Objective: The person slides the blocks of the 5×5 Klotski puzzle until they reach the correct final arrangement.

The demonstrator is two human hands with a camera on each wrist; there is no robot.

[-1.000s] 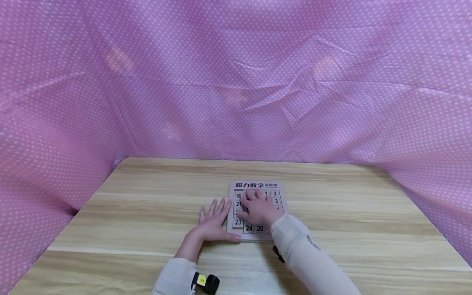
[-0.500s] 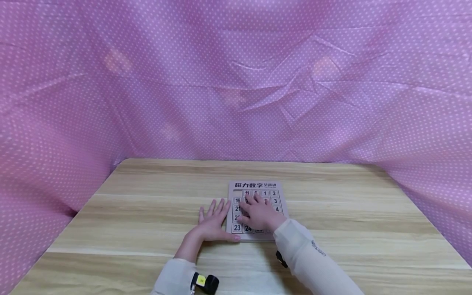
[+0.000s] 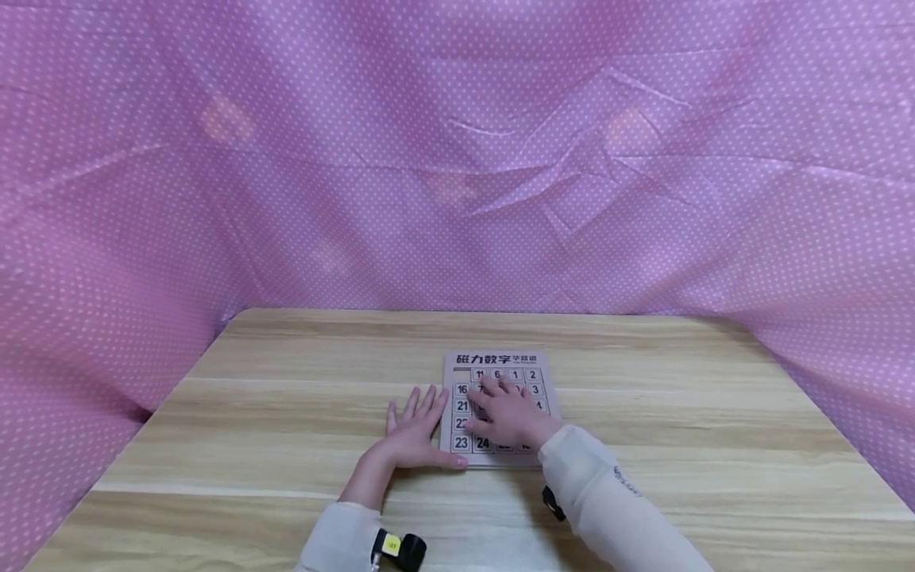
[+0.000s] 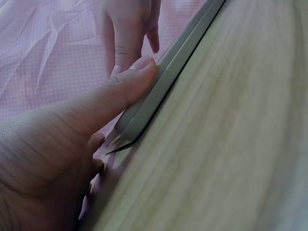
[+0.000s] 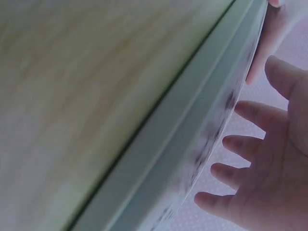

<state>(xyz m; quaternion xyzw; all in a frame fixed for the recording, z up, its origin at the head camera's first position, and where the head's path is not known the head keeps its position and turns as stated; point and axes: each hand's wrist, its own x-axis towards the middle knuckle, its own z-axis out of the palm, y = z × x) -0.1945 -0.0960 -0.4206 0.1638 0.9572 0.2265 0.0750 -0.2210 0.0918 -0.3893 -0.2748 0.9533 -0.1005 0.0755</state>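
A pale number sliding puzzle (image 3: 499, 358) lies flat on the table, its numbered tiles below a dark printed heading. An uncovered slot (image 3: 461, 376) shows at the top left, above tile 16 (image 3: 461, 389). My left hand (image 3: 412, 442) lies along the board's left side with fingers straight; in the left wrist view its thumb (image 4: 122, 84) rests on the near corner. My right hand (image 3: 509, 417) is spread over the middle tiles, hiding several numbers. Its fingertips are at the tiles near the left column; in the right wrist view the fingers (image 5: 240, 147) are apart and hold nothing.
The puzzle sits on a light wood-grain table (image 3: 286, 349). A pink polka-dot cloth (image 3: 457, 159) hangs behind and at both sides. Each wrist carries a small black camera, the left one (image 3: 409, 550) with a yellow label beside it.
The left column of tiles has slid toward the near edge, leaving the top left slot uncovered. My right hand has drawn back slightly toward me and right. My left hand stays in place.
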